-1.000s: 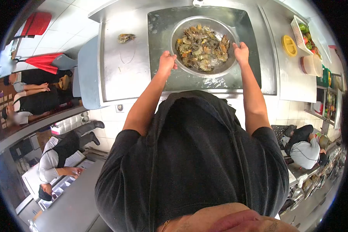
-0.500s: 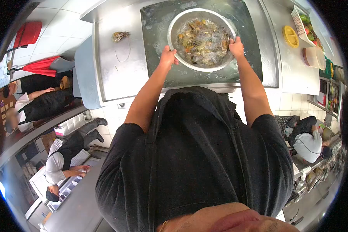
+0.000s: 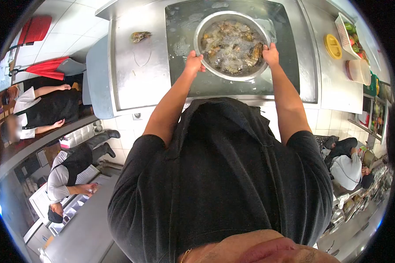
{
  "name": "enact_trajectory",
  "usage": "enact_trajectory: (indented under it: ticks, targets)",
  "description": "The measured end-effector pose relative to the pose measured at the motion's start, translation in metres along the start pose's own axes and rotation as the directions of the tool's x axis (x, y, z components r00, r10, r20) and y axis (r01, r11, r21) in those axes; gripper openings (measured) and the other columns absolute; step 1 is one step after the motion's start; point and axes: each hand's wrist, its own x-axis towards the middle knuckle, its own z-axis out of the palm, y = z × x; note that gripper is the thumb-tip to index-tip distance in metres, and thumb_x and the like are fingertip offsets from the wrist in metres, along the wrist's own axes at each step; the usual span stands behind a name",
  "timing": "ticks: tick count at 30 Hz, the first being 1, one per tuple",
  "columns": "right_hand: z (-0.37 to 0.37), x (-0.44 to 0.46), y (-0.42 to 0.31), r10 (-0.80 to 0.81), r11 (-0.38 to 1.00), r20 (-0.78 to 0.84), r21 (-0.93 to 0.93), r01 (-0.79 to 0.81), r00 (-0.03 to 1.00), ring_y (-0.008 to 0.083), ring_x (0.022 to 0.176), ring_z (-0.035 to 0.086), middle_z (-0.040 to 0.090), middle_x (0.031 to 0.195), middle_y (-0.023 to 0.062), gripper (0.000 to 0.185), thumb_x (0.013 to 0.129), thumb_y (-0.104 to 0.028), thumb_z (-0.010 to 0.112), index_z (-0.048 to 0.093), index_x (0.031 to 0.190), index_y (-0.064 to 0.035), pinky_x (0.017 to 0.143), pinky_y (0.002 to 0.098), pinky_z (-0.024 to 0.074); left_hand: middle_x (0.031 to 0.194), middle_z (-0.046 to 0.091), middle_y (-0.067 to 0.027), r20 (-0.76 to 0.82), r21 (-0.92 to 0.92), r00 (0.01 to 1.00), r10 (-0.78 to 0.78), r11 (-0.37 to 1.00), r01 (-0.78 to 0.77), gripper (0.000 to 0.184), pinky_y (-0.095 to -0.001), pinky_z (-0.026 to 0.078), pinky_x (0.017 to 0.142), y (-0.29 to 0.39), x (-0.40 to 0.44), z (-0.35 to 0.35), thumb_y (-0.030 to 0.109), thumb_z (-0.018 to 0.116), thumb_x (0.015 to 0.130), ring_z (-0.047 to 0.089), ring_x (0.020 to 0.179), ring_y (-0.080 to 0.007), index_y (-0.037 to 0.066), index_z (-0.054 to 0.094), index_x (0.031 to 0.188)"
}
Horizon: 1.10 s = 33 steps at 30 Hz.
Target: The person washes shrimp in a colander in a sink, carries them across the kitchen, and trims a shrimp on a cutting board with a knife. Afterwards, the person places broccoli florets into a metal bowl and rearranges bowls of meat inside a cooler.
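Observation:
A round metal bowl sits over the dark sink area, filled with foamy water and brown-orange, shell-like pieces whose kind I cannot make out. My left hand grips the rim at the lower left, thumb on top and fingers curled below. At the right side, my right hand holds the rim in the same way. A single brown-yellow piece, similar to those in the bowl, lies on the metal counter to the left, with a thin curved line near it.
On the metal counter at right stand a yellow round lid-like item, a clear tub and a white basket of vegetables. Co-workers are at left, lower left and right.
The pieces and water in the bowl have shifted, with more foam showing in the middle. Both my hands stay on the rim. The co-worker at upper left has moved an arm.

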Motion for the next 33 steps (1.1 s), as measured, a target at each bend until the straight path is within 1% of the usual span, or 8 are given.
enact_trajectory:
  ticks: [4,7,10,14,19,25,28,33]
  targets:
    - [-0.003,-0.010,-0.005,-0.061,0.996,-0.043,0.058,0.063,0.997,0.0394,0.098,0.062,0.065,0.102,0.0265,0.044,0.083,-0.031,0.059,0.057,0.114,0.0000,0.085,0.0437,0.0476,0.077,0.059,-0.0086,0.002,0.036,0.999,-0.050,0.998,0.050,0.022,-0.0303,0.049,0.040,-0.008,0.005,-0.008,0.017,0.050,0.095,0.054,0.048,-0.0151,0.005,0.045,0.113]
    - [0.000,-0.016,-0.003,0.136,0.862,0.140,0.471,-0.187,0.981,0.0299,0.091,0.064,0.067,0.100,0.0198,0.045,0.079,-0.024,0.064,0.059,0.113,0.0034,0.081,0.0382,0.0483,0.077,0.059,-0.0086,-0.003,0.058,0.997,-0.076,0.995,0.076,0.020,-0.0309,0.050,0.041,-0.018,0.006,-0.012,0.017,0.050,0.095,0.054,0.048,-0.0154,0.005,0.046,0.110]
    - [0.008,-0.006,0.003,0.228,0.804,0.299,0.479,-0.352,0.927,0.0235,0.086,0.062,0.067,0.099,0.0144,0.044,0.076,-0.018,0.065,0.060,0.111,0.0074,0.077,0.0355,0.0481,0.077,0.059,-0.0089,0.017,-0.022,0.996,-0.089,0.996,0.089,0.017,-0.0312,0.051,0.042,-0.020,-0.003,-0.014,0.017,0.050,0.095,0.055,0.049,-0.0156,0.005,0.046,0.107]
    - [0.008,-0.007,0.017,0.160,0.673,0.361,0.641,-0.369,0.919,0.0231,0.081,0.061,0.066,0.095,0.0142,0.040,0.076,-0.014,0.063,0.061,0.108,0.0092,0.072,0.0359,0.0475,0.076,0.058,-0.0089,0.020,-0.014,0.991,-0.134,0.991,0.135,0.019,-0.0329,0.051,0.042,-0.028,-0.001,-0.015,0.018,0.051,0.094,0.055,0.049,-0.0173,0.004,0.048,0.107]
    - [0.006,-0.024,0.022,0.053,0.605,0.547,0.648,-0.463,0.835,0.0241,0.086,0.061,0.064,0.097,0.0124,0.035,0.077,-0.006,0.060,0.058,0.110,0.0051,0.076,0.0379,0.0480,0.077,0.058,-0.0078,-0.027,-0.090,0.990,-0.140,0.986,0.137,0.020,-0.0356,0.050,0.044,-0.061,-0.002,-0.031,0.019,0.053,0.094,0.055,0.054,-0.0189,0.005,0.051,0.107]
    - [-0.001,-0.058,0.015,-0.016,0.624,0.614,0.623,-0.472,0.789,0.0263,0.089,0.061,0.064,0.102,0.0143,0.041,0.075,-0.002,0.058,0.055,0.116,0.0045,0.080,0.0379,0.0498,0.077,0.059,-0.0078,-0.074,-0.322,0.991,-0.116,0.943,0.086,0.024,-0.0329,0.048,0.042,-0.068,-0.008,-0.038,0.023,0.055,0.093,0.055,0.052,-0.0188,0.006,0.053,0.110]
    - [0.017,-0.063,0.009,-0.029,0.616,0.637,0.618,-0.488,0.771,0.0270,0.090,0.061,0.062,0.105,0.0150,0.044,0.075,0.000,0.056,0.052,0.119,0.0042,0.080,0.0382,0.0503,0.078,0.060,-0.0065,-0.076,-0.345,0.988,-0.134,0.933,0.100,0.031,-0.0313,0.046,0.040,-0.052,-0.026,-0.057,0.026,0.056,0.093,0.055,0.051,-0.0175,0.005,0.051,0.116]
    - [0.021,-0.079,0.003,-0.040,0.565,0.639,0.648,-0.510,0.768,0.0297,0.089,0.061,0.060,0.104,0.0152,0.047,0.074,-0.001,0.056,0.048,0.121,0.0029,0.076,0.0422,0.0511,0.076,0.059,-0.0052,-0.164,-0.307,0.982,-0.088,0.951,0.034,0.024,-0.0319,0.047,0.044,-0.052,-0.041,-0.055,0.028,0.052,0.095,0.058,0.055,-0.0171,0.007,0.053,0.107]
